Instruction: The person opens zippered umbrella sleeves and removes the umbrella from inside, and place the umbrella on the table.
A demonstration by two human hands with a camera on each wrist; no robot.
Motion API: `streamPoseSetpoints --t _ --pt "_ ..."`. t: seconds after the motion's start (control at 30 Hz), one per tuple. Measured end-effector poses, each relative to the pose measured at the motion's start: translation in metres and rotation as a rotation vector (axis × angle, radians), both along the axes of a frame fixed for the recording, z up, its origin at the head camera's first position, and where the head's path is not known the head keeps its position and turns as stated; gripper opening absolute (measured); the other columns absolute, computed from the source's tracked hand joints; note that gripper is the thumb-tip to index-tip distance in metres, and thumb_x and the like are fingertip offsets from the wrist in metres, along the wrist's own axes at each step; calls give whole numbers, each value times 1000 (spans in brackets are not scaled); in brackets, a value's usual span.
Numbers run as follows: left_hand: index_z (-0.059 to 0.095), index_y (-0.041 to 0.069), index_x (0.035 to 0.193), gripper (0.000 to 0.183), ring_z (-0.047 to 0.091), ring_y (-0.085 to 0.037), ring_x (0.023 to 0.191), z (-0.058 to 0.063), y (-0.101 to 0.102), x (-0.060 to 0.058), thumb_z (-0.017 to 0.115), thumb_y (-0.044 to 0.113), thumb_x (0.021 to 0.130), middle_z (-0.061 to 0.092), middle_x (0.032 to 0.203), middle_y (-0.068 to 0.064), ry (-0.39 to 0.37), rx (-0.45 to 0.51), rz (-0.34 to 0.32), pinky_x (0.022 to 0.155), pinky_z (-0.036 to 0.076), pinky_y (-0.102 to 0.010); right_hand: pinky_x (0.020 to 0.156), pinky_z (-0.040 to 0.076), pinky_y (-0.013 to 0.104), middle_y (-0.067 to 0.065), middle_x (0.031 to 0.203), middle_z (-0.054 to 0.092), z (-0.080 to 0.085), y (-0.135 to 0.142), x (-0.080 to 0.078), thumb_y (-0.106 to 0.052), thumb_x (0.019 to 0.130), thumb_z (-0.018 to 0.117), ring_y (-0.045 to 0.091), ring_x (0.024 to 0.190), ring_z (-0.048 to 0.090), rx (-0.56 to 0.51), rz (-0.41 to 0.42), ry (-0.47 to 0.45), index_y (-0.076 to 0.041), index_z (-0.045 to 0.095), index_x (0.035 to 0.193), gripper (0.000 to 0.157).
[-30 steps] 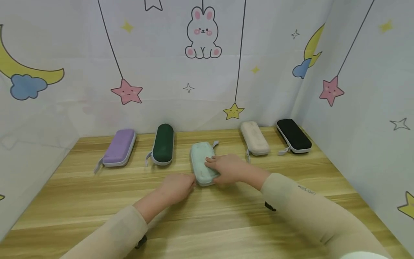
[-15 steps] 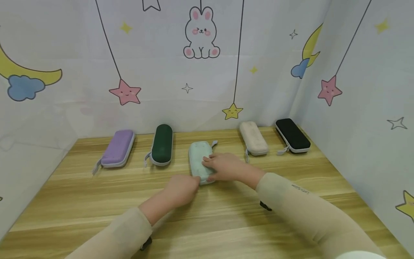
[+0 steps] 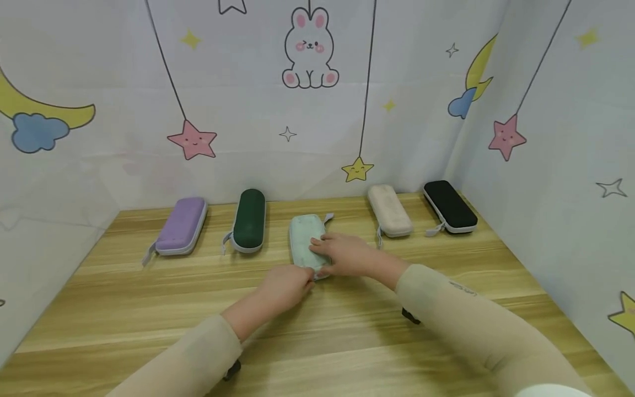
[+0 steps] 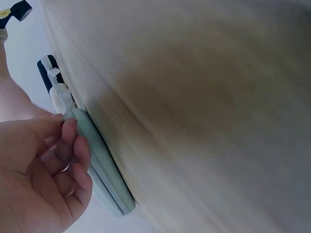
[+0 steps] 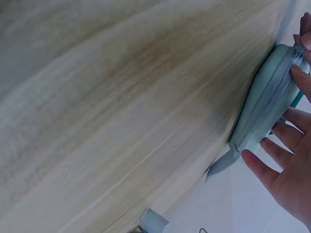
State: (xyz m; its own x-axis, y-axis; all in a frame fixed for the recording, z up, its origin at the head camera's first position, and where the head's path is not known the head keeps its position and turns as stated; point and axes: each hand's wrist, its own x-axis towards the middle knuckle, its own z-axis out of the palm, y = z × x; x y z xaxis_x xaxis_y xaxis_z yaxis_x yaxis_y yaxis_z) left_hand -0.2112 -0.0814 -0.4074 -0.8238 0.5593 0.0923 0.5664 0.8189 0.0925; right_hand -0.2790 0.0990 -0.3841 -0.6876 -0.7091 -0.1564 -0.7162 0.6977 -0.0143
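A mint-green zip case (image 3: 303, 237) lies on the wooden table, with a grey fabric loop (image 3: 328, 218) at its far right corner. My right hand (image 3: 347, 255) rests on its right side; in the right wrist view the fingers (image 5: 291, 136) are spread and fairly straight against the case. At the case's near end is my left hand (image 3: 285, 288), its thumb and index finger pinching the small zipper pull (image 5: 297, 51). The left wrist view shows that pinch right at the case's end, the other fingers (image 4: 80, 179) curled. The case's seam looks closed along the visible side.
Along the back of the table (image 3: 163, 309) lie a purple case (image 3: 183, 226), a dark green case (image 3: 250, 220), a beige case (image 3: 389, 211) and a black case (image 3: 450, 207). A white patterned curtain (image 3: 238, 110) stands behind and at both sides.
My left hand has slid to the right along the near end of the mint case, from its left corner toward the right hand. The right hand stays on the case.
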Motion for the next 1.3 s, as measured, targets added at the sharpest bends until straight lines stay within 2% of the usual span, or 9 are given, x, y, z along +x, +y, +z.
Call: streamPoseSetpoints --t 0.17,0.27,0.43,0.53,0.63,0.87,1.0,1.17,1.3 --pt "68 14 84 7 62 -15 66 5 -8 -3 71 18 89 67 76 3 -57 99 -16 58 50 -34 107 35 43 3 153 37 -2 5 5 -48 92 63 25 138 36 14 86 71 -13 44 147 68" --pt "70 14 83 6 59 -12 65 6 -14 -7 73 18 87 66 75 5 -112 126 26 58 48 -31 104 37 44 3 146 48 -1 7 8 -43 91 67 23 131 45 -7 155 144 -15 54 141 59" --pt "72 14 82 5 55 -10 63 8 -24 -18 73 14 87 64 74 5 -210 170 138 59 47 -30 100 41 39 -2 124 63 -1 10 13 -27 87 75 18 115 56 -82 389 348 -19 67 123 38" --pt "72 13 84 2 53 -11 63 11 -30 -24 72 13 87 62 74 5 -287 204 190 59 46 -29 94 44 35 -3 114 62 -4 10 16 -19 86 76 17 107 57 -112 541 487 -22 70 116 31" --pt "71 13 87 2 53 -13 63 12 -35 -29 71 13 86 60 72 4 -360 236 241 58 44 -29 88 45 32 -2 112 59 -9 6 18 -16 85 75 17 103 56 -117 622 567 -26 73 111 27" --pt "69 13 93 8 53 -17 65 10 -38 -45 66 15 86 60 74 1 -420 253 335 58 43 -30 81 42 31 0 102 48 -16 -6 21 -19 87 71 18 92 47 -87 665 587 -27 74 89 9" --pt "68 9 97 11 53 -18 66 8 -38 -52 62 13 88 62 72 0 -431 293 372 62 43 -30 82 41 31 0 98 44 -18 -12 21 -19 88 69 18 88 43 -28 652 618 -27 71 80 11" --pt "62 -1 116 26 61 -18 66 5 -38 -60 57 12 94 66 72 -4 -528 439 425 62 49 -30 84 42 32 -1 96 45 -19 -15 22 -21 88 71 18 87 44 -8 662 661 -26 72 79 10" --pt "55 -5 127 35 64 -17 65 2 -39 -71 53 10 96 68 75 -8 -628 589 468 60 52 -30 79 43 30 -2 92 48 -18 -15 23 -21 87 72 17 82 44 -7 667 665 -26 73 81 8"
